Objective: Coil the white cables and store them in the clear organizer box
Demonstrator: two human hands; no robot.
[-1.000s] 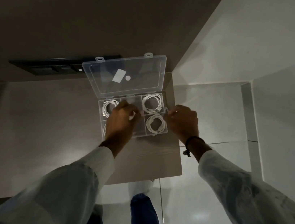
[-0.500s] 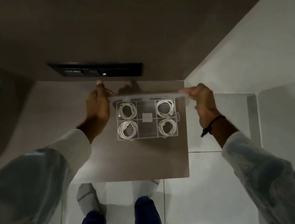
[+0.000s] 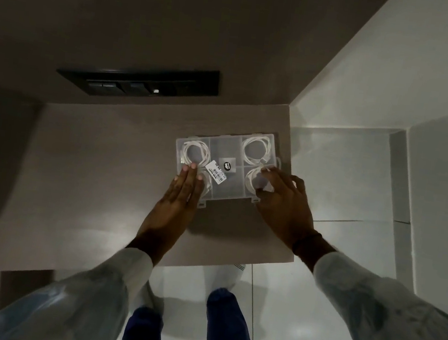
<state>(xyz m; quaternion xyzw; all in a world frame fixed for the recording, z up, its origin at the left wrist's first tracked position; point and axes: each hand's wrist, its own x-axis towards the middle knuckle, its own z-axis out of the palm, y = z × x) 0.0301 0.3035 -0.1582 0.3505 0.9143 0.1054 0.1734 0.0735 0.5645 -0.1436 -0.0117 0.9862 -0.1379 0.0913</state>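
Note:
The clear organizer box (image 3: 227, 148) lies on the brown table (image 3: 103, 158) with its lid down. Coiled white cables show through the lid: one at the back left (image 3: 196, 153), one at the back right (image 3: 257, 151), and two at the front partly under my hands. My left hand (image 3: 183, 193) lies flat, fingers together, on the lid's front left corner. My right hand (image 3: 282, 198) rests with fingers spread on the lid's front right part. A white barcode label (image 3: 216, 171) sits on the lid.
A black switch panel (image 3: 140, 81) is set in the wall behind the table. The table's right edge runs just beside the box, with pale floor tiles (image 3: 344, 186) beyond. My legs in blue trousers (image 3: 231, 335) stand below the front edge.
The lid, open a second ago and held halfway down by both hands, is now shut. Both hands moved from the lid's back edge onto its top near the front.

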